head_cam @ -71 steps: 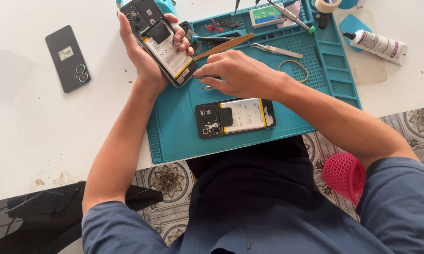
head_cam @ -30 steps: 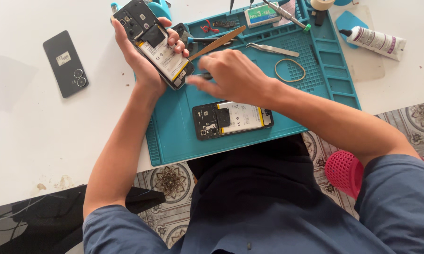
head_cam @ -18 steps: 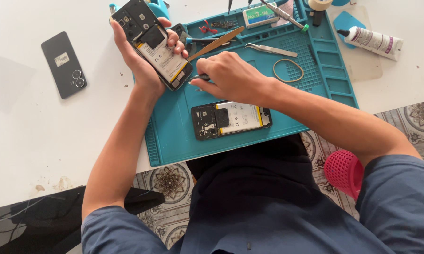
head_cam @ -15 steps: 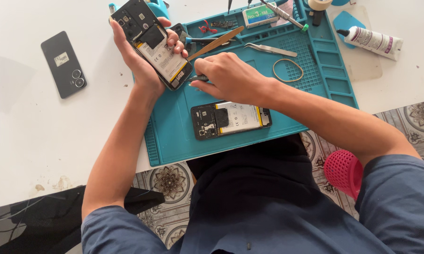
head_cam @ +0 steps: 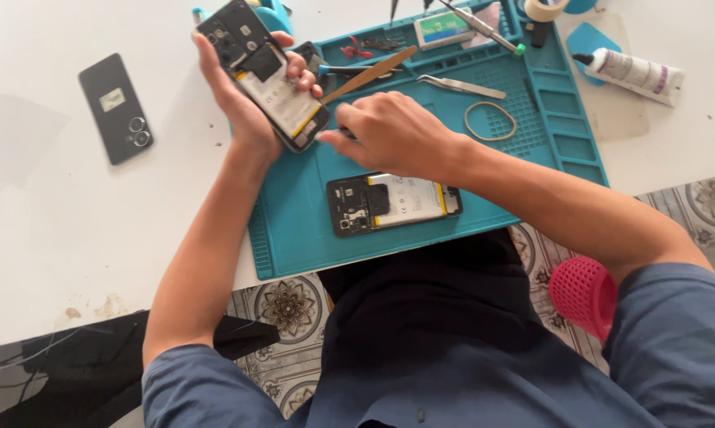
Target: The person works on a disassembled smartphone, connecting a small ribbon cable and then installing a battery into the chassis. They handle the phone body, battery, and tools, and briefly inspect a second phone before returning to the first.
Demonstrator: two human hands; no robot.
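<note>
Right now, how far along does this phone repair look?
Done: the opened phone in the left hand has its back off, and a back cover lies on the table. In hand: the right hand works at that phone's lower end. Left: both it and the second opened phone on the teal mat remain uncovered.

Left hand [head_cam: 242,103] cupped, right hand [head_cam: 393,135] pinching.

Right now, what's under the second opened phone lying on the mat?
The opened phone lies flat on the teal repair mat, internals up, touched by neither hand. Only mat shows around it; whatever sits directly beneath is covered. The right hand works above it, at the phone held in the left hand.
</note>
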